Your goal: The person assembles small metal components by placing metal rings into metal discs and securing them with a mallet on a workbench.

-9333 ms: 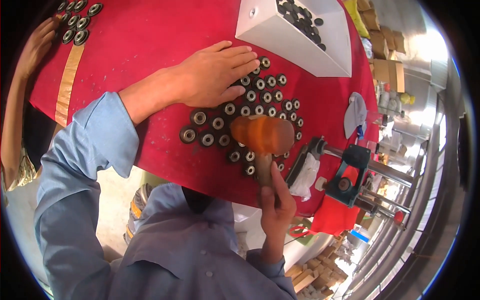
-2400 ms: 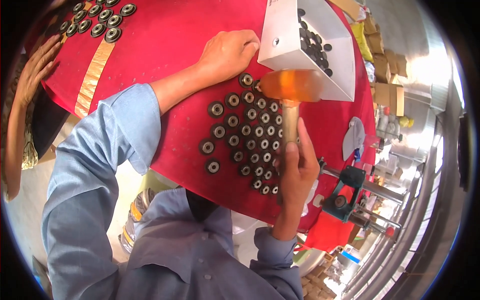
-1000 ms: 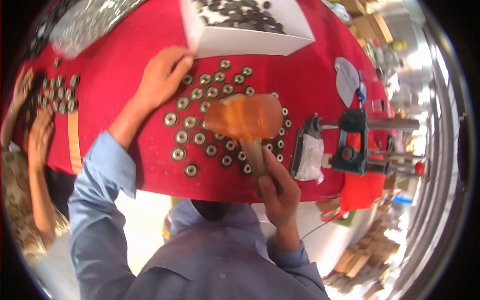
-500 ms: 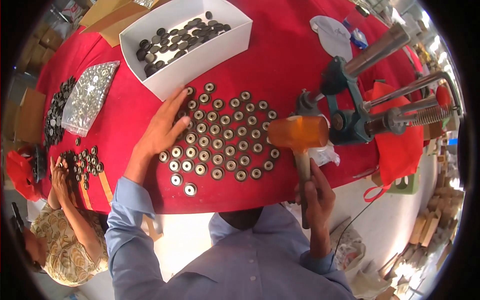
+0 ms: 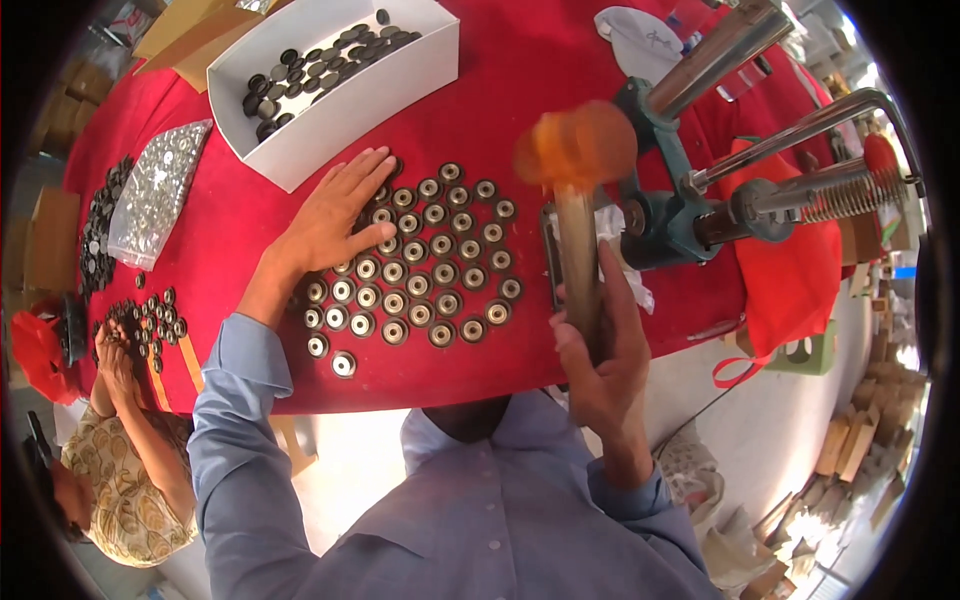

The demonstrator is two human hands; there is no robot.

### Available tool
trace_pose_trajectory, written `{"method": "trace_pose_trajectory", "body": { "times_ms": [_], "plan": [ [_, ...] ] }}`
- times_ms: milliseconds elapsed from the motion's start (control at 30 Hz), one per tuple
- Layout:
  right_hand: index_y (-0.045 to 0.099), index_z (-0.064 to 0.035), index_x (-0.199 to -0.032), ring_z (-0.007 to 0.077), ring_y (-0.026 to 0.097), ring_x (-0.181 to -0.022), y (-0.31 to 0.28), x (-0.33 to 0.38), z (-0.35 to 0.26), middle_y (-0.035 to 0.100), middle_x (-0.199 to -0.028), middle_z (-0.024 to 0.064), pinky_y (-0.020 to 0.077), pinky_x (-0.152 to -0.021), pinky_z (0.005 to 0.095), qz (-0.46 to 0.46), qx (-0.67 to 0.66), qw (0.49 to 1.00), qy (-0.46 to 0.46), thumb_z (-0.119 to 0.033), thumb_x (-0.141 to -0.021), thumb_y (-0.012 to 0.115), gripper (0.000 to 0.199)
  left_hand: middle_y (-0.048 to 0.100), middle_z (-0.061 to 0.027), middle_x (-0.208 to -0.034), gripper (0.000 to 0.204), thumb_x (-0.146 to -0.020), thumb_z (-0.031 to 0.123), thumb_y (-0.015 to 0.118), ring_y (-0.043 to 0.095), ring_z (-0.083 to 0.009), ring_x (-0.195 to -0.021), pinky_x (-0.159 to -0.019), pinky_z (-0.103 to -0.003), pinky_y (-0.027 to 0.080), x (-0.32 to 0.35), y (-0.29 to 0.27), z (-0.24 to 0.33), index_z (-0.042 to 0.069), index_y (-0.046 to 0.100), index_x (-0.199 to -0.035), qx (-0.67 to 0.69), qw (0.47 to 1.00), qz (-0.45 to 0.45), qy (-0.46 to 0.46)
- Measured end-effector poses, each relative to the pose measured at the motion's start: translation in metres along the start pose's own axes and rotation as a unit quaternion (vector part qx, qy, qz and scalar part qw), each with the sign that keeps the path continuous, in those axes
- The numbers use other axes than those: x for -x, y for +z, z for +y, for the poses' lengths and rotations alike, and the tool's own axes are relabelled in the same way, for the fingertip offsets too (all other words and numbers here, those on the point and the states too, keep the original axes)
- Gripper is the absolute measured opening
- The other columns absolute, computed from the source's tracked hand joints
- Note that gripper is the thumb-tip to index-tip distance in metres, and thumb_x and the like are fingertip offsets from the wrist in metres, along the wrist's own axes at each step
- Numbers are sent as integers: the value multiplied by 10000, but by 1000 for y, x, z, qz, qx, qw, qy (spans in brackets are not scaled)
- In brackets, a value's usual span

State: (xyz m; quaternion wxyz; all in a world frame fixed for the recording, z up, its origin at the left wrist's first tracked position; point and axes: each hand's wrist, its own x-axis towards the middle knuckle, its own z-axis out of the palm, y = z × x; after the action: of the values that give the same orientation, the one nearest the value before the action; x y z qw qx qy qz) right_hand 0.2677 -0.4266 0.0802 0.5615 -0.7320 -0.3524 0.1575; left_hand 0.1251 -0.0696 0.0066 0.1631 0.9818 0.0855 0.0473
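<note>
My right hand (image 5: 606, 345) grips the wooden handle of a mallet (image 5: 578, 150). Its orange head, smeared by motion, is raised beside the green bench press. My left hand (image 5: 335, 215) lies flat with fingers stretched out over the left edge of a cluster of round metal caps with dark rims (image 5: 420, 285). It covers some of them, and the others are spread in loose rows on the red cloth to its right. Just beyond my left fingertips stands a white box (image 5: 365, 105) holding several dark round caps (image 5: 330, 67).
On the right stands a green bench press (image 5: 660, 215) with steel bars and a spring. A clear bag of small metal parts (image 5: 162, 195) lies at left, near a pile of dark caps (image 5: 98, 235). A co-worker's hands (image 5: 115, 365) handle small parts at far left. A white cap (image 5: 640, 42) lies at the back.
The mallet has risen away from me in my right hand, its head now blurred. My left hand stays over the caps. The whole view has shifted slightly.
</note>
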Motion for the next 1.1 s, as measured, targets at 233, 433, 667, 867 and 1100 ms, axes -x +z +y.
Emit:
{"method": "trace_pose_trajectory", "body": {
  "times_ms": [233, 433, 667, 867, 1100],
  "plan": [
    [370, 37, -1642, 316, 590, -1405, 7, 7, 11, 538, -1578, 281, 455, -1146, 377, -70, -18, 987, 142, 19, -1007, 587, 670, 261, -161, -1770, 889, -1037, 638, 511, 203, -367, -1648, -1331, -555, 171, 8, 5, -1, 108, 271, -1710, -42, 998, -23, 32],
    [415, 20, -1628, 295, 569, -1432, 9, 11, 30, 522, -1599, 274, 520, -1089, 377, -85, 85, 989, 91, 28, -1026, 596, 628, 257, -148, -1774, 894, -1037, 661, 481, 188, -345, -1656, -1328, -565, 163, 10, 9, 3, 107, 274, -1708, -63, 998, -11, 30],
    [388, -20, -1662, 57, 507, -664, 0, 11, 4, 616, -834, 11, 475, -606, 235, -44, -13, 989, 138, -17, -1061, 560, 625, 329, -173, -1743, 764, -1050, 432, 592, 268, -368, -1627, -1332, -524, 181, 31, -5, 0, 87, 336, -1681, -13, 996, 83, 2],
    [367, -36, -1670, 88, 575, -687, -14, 30, 8, 673, -978, 92, 475, -572, 226, -40, -73, 992, 90, -17, -1084, 518, 606, 361, -220, -1712, 804, -1021, 447, 637, 303, -404, -1607, -1301, -497, 273, 129, -19, 60, 23, 375, -1652, 90, 971, 174, -137],
    [399, -42, -1663, 61, 537, -687, -15, 34, 10, 671, -939, 45, 472, -619, 223, -71, -71, 986, 133, -48, -1084, 534, 595, 238, -240, -1757, 1151, -872, 647, 747, 203, -429, -1638, -1311, -571, 198, 209, 44, 127, 13, 248, -1693, -10, 949, 116, -292]
  ]
}}
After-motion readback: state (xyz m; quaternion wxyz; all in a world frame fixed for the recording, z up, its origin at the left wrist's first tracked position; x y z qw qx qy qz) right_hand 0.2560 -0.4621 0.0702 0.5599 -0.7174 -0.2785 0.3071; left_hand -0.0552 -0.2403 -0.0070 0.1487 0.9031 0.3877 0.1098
